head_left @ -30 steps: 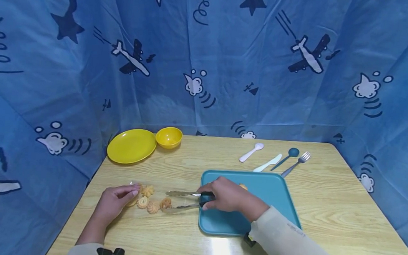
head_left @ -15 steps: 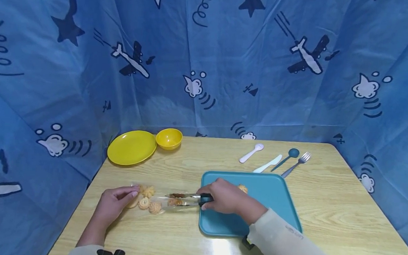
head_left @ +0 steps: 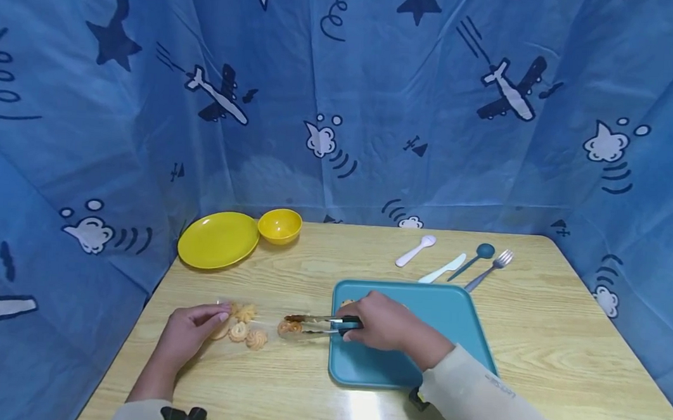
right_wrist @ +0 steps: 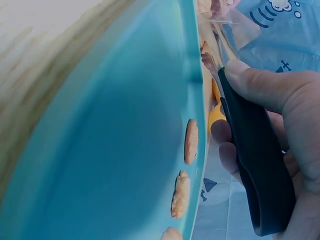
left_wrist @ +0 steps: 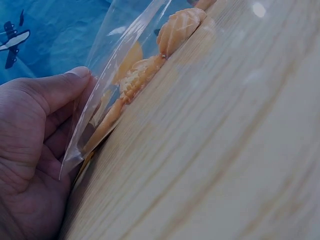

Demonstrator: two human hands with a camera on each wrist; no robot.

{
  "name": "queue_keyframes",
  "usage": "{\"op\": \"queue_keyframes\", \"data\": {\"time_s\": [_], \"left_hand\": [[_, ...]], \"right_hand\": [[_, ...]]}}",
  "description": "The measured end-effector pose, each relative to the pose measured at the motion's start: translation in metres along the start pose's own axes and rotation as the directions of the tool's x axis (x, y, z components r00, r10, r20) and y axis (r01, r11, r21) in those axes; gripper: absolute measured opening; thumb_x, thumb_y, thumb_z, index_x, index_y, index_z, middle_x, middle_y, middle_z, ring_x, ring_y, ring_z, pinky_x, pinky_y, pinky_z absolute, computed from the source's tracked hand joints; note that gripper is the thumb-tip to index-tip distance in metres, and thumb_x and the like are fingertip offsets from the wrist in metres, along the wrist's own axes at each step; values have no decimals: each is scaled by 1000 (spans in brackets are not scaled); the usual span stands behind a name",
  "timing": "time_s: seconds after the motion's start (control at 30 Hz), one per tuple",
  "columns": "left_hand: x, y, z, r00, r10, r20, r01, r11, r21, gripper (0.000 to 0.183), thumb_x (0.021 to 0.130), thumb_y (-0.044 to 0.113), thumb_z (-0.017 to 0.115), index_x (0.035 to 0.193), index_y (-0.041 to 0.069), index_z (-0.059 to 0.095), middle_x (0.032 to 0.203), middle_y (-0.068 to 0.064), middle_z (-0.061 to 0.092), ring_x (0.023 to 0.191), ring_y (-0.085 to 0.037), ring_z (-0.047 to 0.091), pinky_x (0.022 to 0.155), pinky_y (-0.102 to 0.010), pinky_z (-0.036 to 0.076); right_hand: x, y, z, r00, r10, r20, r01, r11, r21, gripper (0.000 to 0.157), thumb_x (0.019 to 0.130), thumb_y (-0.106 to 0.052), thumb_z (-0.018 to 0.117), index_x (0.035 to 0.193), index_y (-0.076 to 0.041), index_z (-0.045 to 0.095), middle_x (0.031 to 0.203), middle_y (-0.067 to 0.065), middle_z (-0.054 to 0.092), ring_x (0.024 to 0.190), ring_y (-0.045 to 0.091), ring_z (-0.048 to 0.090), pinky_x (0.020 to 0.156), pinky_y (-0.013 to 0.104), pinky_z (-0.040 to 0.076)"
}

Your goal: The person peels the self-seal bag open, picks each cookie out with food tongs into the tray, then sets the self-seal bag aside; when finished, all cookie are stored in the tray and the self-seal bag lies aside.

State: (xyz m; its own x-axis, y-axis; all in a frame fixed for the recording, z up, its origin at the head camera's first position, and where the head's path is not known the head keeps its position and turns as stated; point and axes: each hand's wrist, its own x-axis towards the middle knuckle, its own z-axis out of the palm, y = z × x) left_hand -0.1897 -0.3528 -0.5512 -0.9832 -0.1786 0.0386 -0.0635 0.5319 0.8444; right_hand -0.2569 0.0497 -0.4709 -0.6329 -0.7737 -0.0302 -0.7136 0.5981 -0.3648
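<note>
My left hand (head_left: 189, 335) pinches the closed end of a clear plastic bag (left_wrist: 107, 62) lying on the table at the left. Several piped butter cookies (head_left: 257, 340) show through the film. With my right hand (head_left: 379, 323) I grip the black handles of metal tongs (right_wrist: 255, 155), over the left edge of the teal tray (head_left: 373, 386). The tong tips reach leftward to the bag's mouth, around a browner cookie (head_left: 286, 327) that lies apart from the others. In the right wrist view, several cookies (right_wrist: 191, 141) rest on the tray along its far side.
A yellow plate (head_left: 217, 240) and a yellow bowl (head_left: 280, 227) stand at the back left. Behind the tray lie a white spoon (head_left: 416, 251), a pale knife (head_left: 443, 268), a dark teal spoon (head_left: 472, 261) and a fork (head_left: 490, 269). A blue printed curtain (head_left: 364, 110) hangs behind the table.
The tongs have narrowed around the browner cookie and drawn it rightward, away from the others. My right hand has shifted slightly right; my left hand stays on the bag.
</note>
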Motion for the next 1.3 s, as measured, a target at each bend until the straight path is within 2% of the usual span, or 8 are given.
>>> {"op": "queue_keyframes", "data": {"time_s": [0.1,0.27,0.57,0.73,0.9,1.0,1.13,1.3], "left_hand": [[0,0,1,1000,2,2,-2,1000,0,33,94,44,71,118,22,78,124,4,74,118,6,59,95,-3,44],[0,2,2,1000,-11,7,11,1000,2,33,94,44,71,119,23,77,123,4,74,120,4,59,95,-3,44],[3,6,3,1000,-8,4,8,1000,5,31,95,42,71,116,21,79,125,4,74,119,5,59,96,-4,45],[3,7,4,1000,-11,13,11,1000,2,31,95,42,71,116,21,79,125,4,74,119,4,59,97,-6,46],[3,6,4,1000,-18,12,18,1000,7,33,94,44,71,117,21,78,126,4,73,127,-11,61,107,-26,50],[2,5,3,1000,-28,14,28,1000,10,34,95,44,70,118,20,78,127,3,73,132,-19,59,110,-36,48],[1,5,1,999,-39,12,39,999,32,34,96,43,69,119,19,77,129,3,72,133,-21,59,111,-38,47],[1,5,1,999,-38,7,38,999,20,32,96,41,70,117,19,78,128,2,72,132,-17,59,111,-35,47]], "right_hand": [[-1,1,2,1000,7,-13,-7,1000,6,35,91,-32,79,125,-26,74,91,-16,71,64,1,52,60,23,45],[-4,1,4,1000,19,-22,-18,1000,24,36,92,-31,79,127,-24,73,103,-9,77,67,0,55,61,22,47],[-24,11,-4,996,40,-79,-36,998,56,41,92,-30,79,131,-20,71,102,-3,77,52,2,46,51,22,43],[-56,29,-14,987,76,-140,-66,995,78,40,91,-28,79,130,-18,71,113,1,77,57,-1,48,54,21,43],[-97,55,-26,969,148,-197,-134,988,81,39,91,-27,79,128,-17,71,108,0,77,72,-3,57,60,20,46],[-122,71,-33,952,216,-218,-205,976,73,39,90,-28,79,127,-18,72,102,-4,77,69,-2,55,57,20,45],[-150,89,-40,921,311,-235,-301,950,78,40,90,-28,80,128,-18,72,95,-5,75,64,1,52,53,22,43],[-175,102,-46,895,359,-264,-356,933,60,42,89,-29,80,128,-15,72,101,2,77,68,-1,56,57,21,45]]}}
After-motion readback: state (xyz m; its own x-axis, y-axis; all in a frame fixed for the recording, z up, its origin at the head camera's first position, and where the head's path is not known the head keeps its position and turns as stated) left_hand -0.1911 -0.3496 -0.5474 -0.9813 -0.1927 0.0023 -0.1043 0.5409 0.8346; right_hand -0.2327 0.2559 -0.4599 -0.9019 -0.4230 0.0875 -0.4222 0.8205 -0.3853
